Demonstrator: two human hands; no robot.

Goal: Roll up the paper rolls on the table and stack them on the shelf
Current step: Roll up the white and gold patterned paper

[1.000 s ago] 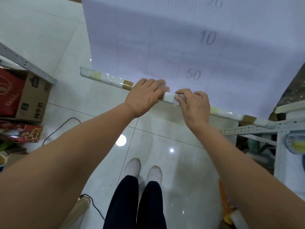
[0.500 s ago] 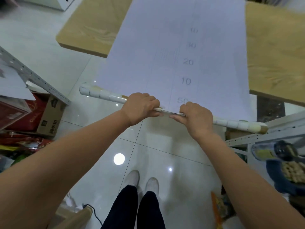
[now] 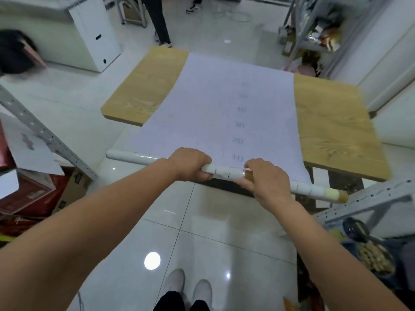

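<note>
Head view showed left hand (image 3: 190, 163) and right hand (image 3: 267, 180) gripping the roll (image 3: 224, 172); uneven turning could skew the paper (image 3: 224, 104).

A single head-worn wide-angle view looks steeply forward and down, close over the hands (image 3: 226, 173) toward the table (image 3: 336, 122).

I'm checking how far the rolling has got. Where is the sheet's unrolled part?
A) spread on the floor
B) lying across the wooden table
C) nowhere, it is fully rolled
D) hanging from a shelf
B: the sheet lies flat across the table, running down to the roll that the left hand and right hand grip.
</note>
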